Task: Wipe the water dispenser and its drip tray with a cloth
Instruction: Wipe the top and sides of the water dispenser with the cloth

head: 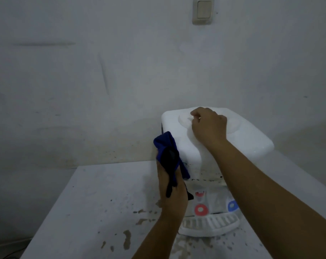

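A white tabletop water dispenser (pixel 248 137) stands at the back right of a white table, against the wall. Its red tap (pixel 201 209) and blue tap (pixel 232 205) face me, above the white slotted drip tray (pixel 208 224). My left hand (pixel 172 193) grips a dark blue cloth (pixel 166 146) and holds it against the dispenser's left side. My right hand (pixel 207 124) rests on the dispenser's top with curled fingers, over the round bottle recess (pixel 184 119). What the fingers hold, if anything, is hidden.
The white table (pixel 95 202) has chipped, stained paint near the dispenser and along its front. A grey wall rises right behind it, with a light switch (pixel 203 11) high up.
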